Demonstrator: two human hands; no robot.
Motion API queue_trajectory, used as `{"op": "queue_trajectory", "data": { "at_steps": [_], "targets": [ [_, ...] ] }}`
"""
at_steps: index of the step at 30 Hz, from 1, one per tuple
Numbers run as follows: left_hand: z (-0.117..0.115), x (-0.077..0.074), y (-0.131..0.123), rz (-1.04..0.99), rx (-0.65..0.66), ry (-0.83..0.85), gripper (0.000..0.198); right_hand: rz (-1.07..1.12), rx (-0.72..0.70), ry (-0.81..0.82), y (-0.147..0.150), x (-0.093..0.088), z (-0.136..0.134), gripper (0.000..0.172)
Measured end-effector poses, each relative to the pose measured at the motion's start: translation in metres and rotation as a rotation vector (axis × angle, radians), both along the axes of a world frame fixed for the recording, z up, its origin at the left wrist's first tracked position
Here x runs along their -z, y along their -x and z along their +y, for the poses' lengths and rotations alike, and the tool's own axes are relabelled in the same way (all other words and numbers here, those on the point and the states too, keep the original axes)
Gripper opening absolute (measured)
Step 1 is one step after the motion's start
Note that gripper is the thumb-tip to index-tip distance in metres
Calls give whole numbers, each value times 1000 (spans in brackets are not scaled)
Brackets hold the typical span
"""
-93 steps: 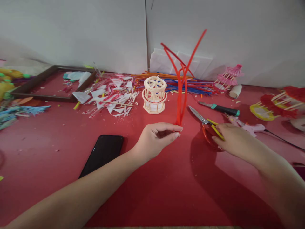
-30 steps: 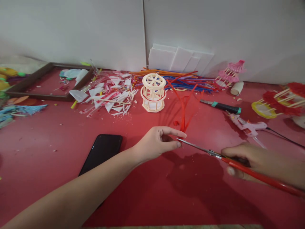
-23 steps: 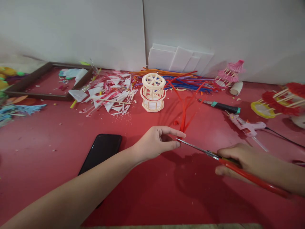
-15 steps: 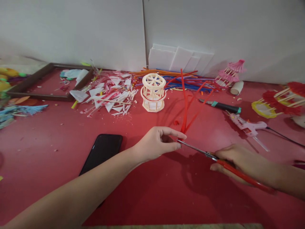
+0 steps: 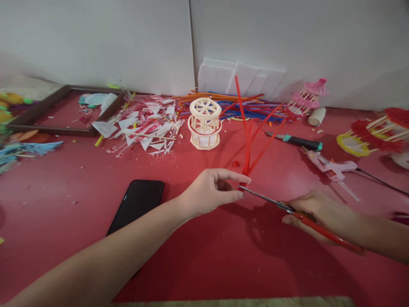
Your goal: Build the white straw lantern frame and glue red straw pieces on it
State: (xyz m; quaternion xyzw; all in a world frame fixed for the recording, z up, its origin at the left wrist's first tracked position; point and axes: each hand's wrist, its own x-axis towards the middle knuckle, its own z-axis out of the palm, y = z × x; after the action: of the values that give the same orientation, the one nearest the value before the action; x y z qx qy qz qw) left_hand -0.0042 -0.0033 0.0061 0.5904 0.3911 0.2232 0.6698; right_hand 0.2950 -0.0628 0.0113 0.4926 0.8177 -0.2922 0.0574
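Several thin red strips (image 5: pixel 247 149) stand fanned upward from my left hand (image 5: pixel 212 192), which pinches their lower ends between thumb and fingers. My right hand (image 5: pixel 322 217) grips red-handled scissors (image 5: pixel 315 226). Their blades point left and reach the strips' lower ends, beside my left fingertips. Whether the blades are fully closed is hard to tell. Beyond my left hand stands a small round cream-coloured two-tier stick model (image 5: pixel 205 123) with a red band round its middle. A small red scrap (image 5: pixel 235 163) lies near the strips.
A black phone (image 5: pixel 136 204) lies beside my left forearm. To the right are a utility knife (image 5: pixel 302 142), a pink glue gun (image 5: pixel 330 166) and red-and-yellow models (image 5: pixel 380 132). Scraps (image 5: pixel 147 128), coloured sticks (image 5: pixel 255 108), a brown frame (image 5: pixel 54 130) and white sheets (image 5: pixel 243 76) line the back.
The tops of the red strips have shifted and spread a little. The scissor blades have moved slightly onto the strips' lower ends. My left hand stays nearly still.
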Motion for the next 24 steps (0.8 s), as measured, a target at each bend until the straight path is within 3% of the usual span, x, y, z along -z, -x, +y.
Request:
{"op": "queue_trajectory", "data": {
  "at_steps": [10, 19, 24],
  "targets": [
    [2, 2, 0, 18, -74, -19, 43, -48, 35, -86, -11, -12, 7, 46],
    [-3, 2, -3, -62, -192, -348, 31, -171, 436, -174, -17, -2, 7, 38],
    [0, 6, -2, -47, -198, -400, 33, -169, 360, -280, -11, -3, 10, 43]
  ]
}}
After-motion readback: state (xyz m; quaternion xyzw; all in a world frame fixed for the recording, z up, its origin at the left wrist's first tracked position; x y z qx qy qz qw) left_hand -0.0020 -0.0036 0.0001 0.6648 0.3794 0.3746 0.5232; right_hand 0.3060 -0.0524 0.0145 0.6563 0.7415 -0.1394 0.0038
